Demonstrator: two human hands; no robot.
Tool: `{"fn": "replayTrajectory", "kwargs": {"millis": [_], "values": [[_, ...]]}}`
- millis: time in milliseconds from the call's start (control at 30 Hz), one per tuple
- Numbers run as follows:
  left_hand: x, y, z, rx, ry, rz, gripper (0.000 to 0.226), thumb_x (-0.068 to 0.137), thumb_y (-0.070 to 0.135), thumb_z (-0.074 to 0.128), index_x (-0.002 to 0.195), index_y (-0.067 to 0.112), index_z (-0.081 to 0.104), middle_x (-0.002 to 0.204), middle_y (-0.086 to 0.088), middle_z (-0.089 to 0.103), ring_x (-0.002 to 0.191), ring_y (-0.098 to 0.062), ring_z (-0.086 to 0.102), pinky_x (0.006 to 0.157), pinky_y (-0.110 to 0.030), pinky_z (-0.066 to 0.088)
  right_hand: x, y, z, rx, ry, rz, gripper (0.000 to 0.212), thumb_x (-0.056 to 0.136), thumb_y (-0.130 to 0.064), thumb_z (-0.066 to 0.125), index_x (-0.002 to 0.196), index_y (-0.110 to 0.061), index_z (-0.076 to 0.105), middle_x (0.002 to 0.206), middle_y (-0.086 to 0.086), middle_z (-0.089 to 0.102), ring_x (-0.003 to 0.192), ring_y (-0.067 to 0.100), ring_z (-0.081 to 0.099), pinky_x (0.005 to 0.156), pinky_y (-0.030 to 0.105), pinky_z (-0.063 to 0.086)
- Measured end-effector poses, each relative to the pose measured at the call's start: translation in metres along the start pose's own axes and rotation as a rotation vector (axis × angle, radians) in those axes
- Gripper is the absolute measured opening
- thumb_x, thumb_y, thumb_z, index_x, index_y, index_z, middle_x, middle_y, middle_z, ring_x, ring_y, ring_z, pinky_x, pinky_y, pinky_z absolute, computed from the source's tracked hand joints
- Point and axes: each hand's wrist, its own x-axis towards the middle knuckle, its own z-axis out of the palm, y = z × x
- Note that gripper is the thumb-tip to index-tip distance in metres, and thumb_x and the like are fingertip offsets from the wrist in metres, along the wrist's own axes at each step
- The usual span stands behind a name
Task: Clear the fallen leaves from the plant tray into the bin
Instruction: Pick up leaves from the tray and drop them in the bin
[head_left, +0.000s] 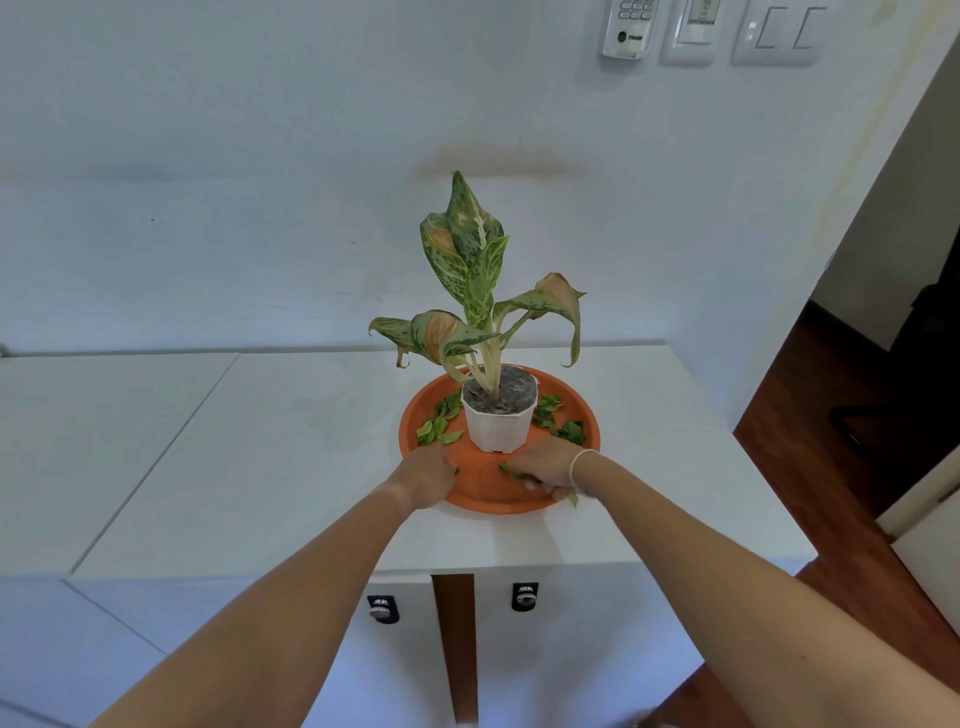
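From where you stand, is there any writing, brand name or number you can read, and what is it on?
"TRANE": on the white remote control hanging on the wall, beside a round logo.
Remote's buttons: markings too blurred to read.
Wall panel beside the remote: its small display is too blurred to read.
Light switches: no text visible.
White pot and orange tray: no text visible.

Both arms outstretched, left hand (427, 475) and right hand (546, 466) curled.
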Motion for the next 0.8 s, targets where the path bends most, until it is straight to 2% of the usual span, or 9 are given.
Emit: {"fn": "replayTrajectory", "kwargs": {"millis": [167, 233, 300, 367, 433, 500, 567, 700, 800], "values": [[0.001, -0.003, -0.002, -0.106, 0.018, -0.032, 0.029, 0.097, 0.012, 0.039, 0.069, 0.013, 0.047, 0.066, -0.002, 0.043, 0.055, -0.014, 0.040, 0.049, -0.021, 0.031, -0.008, 0.024, -0.016, 0.738, -0.059, -0.024, 0.016, 0.089, -0.019, 0.056, 0.075, -0.013, 0.051, 0.064, 0.006, 0.061, 0.027, 0.005, 0.020, 0.031, 0.012, 0.016], [0.002, -0.002, -0.002, -0.145, 0.017, -0.034, 0.028, 0.097, 0.011, 0.037, 0.090, 0.011, 0.064, 0.087, -0.003, 0.054, 0.081, -0.020, 0.057, 0.065, -0.026, 0.044, -0.008, 0.031, -0.018, 0.896, -0.046, -0.018, 0.015, 0.090, -0.016, 0.056, 0.077, -0.013, 0.049, 0.062, 0.007, 0.066, 0.026, 0.005, 0.021, 0.029, 0.012, 0.017], [0.003, 0.000, -0.002, -0.174, 0.033, -0.051, 0.035, 0.098, 0.009, 0.033, 0.111, 0.010, 0.065, 0.109, -0.004, 0.054, 0.110, -0.025, 0.056, 0.087, -0.032, 0.048, -0.011, 0.034, -0.022, 0.996, -0.035, -0.004, 0.019, 0.091, -0.014, 0.056, 0.074, -0.014, 0.046, 0.059, 0.008, 0.068, 0.025, 0.004, 0.022, 0.028, 0.012, 0.019], [0.003, 0.004, -0.001, -0.175, 0.014, -0.061, 0.034, 0.098, 0.010, 0.033, 0.102, 0.007, 0.067, 0.101, -0.003, 0.055, 0.100, -0.022, 0.056, 0.088, -0.036, 0.050, -0.012, 0.036, -0.025, 1.057, -0.040, 0.000, 0.022, 0.091, -0.012, 0.056, 0.072, -0.014, 0.045, 0.060, 0.008, 0.068, 0.024, 0.004, 0.022, 0.026, 0.013, 0.019], [0.005, 0.008, 0.002, -0.177, 0.020, -0.065, 0.031, 0.095, 0.008, 0.037, 0.070, 0.009, 0.055, 0.074, -0.003, 0.047, 0.066, -0.016, 0.045, 0.063, -0.032, 0.043, -0.012, 0.038, -0.027, 1.093, -0.044, -0.003, 0.023, 0.092, -0.012, 0.055, 0.072, -0.014, 0.045, 0.058, 0.008, 0.068, 0.023, 0.004, 0.022, 0.025, 0.013, 0.020], [0.004, 0.012, 0.004, -0.233, 0.039, -0.079, 0.039, 0.091, 0.003, 0.037, 0.053, 0.012, 0.035, 0.057, -0.004, 0.035, 0.052, -0.016, 0.032, 0.049, -0.025, 0.026, -0.010, 0.042, -0.029, 1.092, -0.045, -0.007, 0.025, 0.093, -0.010, 0.055, 0.070, -0.014, 0.045, 0.056, 0.007, 0.068, 0.023, 0.004, 0.022, 0.025, 0.012, 0.019], [0.009, 0.012, 0.008, -0.245, 0.058, -0.043, 0.041, 0.093, 0.005, 0.032, 0.053, 0.012, 0.034, 0.056, -0.005, 0.039, 0.053, -0.016, 0.036, 0.051, -0.026, 0.026, -0.010, 0.045, -0.032, 1.077, -0.039, -0.012, 0.022, 0.093, -0.008, 0.054, 0.072, -0.012, 0.047, 0.054, 0.005, 0.065, 0.024, 0.003, 0.023, 0.025, 0.012, 0.019], [0.013, 0.015, 0.013, -0.219, 0.068, 0.032, 0.040, 0.098, 0.030, 0.025, 0.073, 0.011, 0.048, 0.076, -0.008, 0.055, 0.073, -0.018, 0.051, 0.067, -0.028, 0.035, -0.009, 0.051, -0.037, 1.021, 0.002, -0.009, 0.012, 0.094, -0.006, 0.047, 0.087, -0.005, 0.056, 0.058, 0.004, 0.052, 0.025, 0.003, 0.022, 0.026, 0.012, 0.018], [0.016, 0.016, 0.019, -0.070, 0.068, 0.073, 0.043, 0.099, 0.031, 0.027, 0.074, 0.008, 0.053, 0.084, -0.013, 0.058, 0.077, -0.019, 0.052, 0.072, -0.032, 0.039, -0.010, 0.050, -0.039, 0.982, 0.055, 0.002, 0.019, 0.094, -0.013, 0.043, 0.079, -0.006, 0.054, 0.061, 0.003, 0.041, 0.024, 0.004, 0.021, 0.028, 0.010, 0.016]]}}
